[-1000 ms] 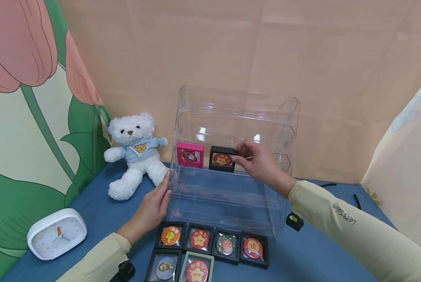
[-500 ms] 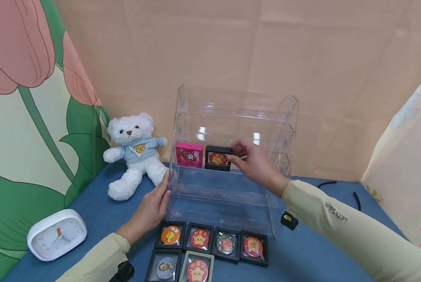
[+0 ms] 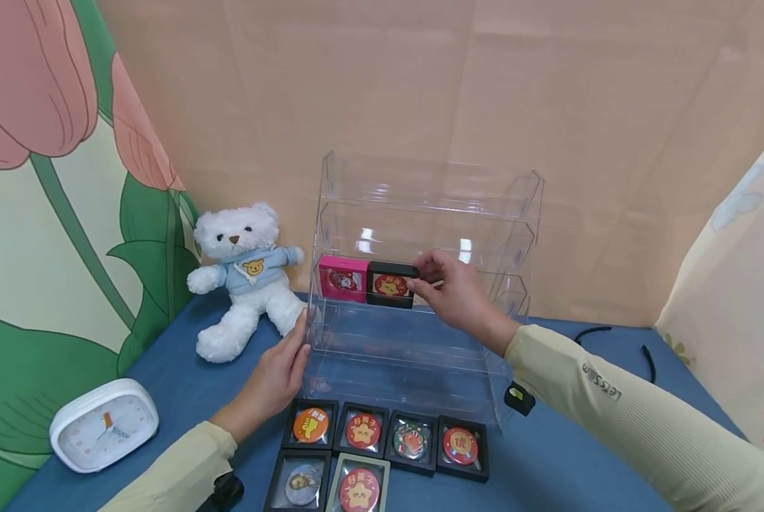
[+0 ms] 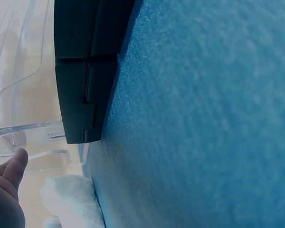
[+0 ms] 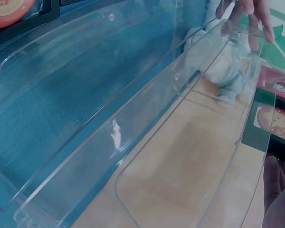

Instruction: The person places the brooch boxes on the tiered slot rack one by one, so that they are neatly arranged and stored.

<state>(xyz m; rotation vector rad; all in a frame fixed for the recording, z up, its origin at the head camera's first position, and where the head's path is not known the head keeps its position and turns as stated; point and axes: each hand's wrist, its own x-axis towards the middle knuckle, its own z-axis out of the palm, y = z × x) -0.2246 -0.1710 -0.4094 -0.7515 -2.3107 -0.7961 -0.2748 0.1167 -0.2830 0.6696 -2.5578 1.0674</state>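
A clear tiered acrylic display rack point(image 3: 407, 333) stands on the blue table. My right hand point(image 3: 457, 295) pinches the right side of a black-framed badge box point(image 3: 391, 285), which stands upright on a middle tier and shows a red round badge with a yellow star. Directly left of it, side to side, is a pink badge box point(image 3: 343, 279). In the right wrist view the pink box point(image 5: 281, 81) lies beyond the black one. My left hand point(image 3: 273, 384) rests against the rack's left side with extended fingers.
Several black badge boxes point(image 3: 410, 442) and one pale green-framed box point(image 3: 358, 485) lie in front of the rack. A white teddy bear point(image 3: 244, 281) sits left of it. A white clock point(image 3: 104, 425) stands farther left. Black cord pieces point(image 3: 649, 364) lie at right.
My right hand has slid the black badge box left along the tier, closing the gap to the pink box. The left hand has stayed at the rack's side.
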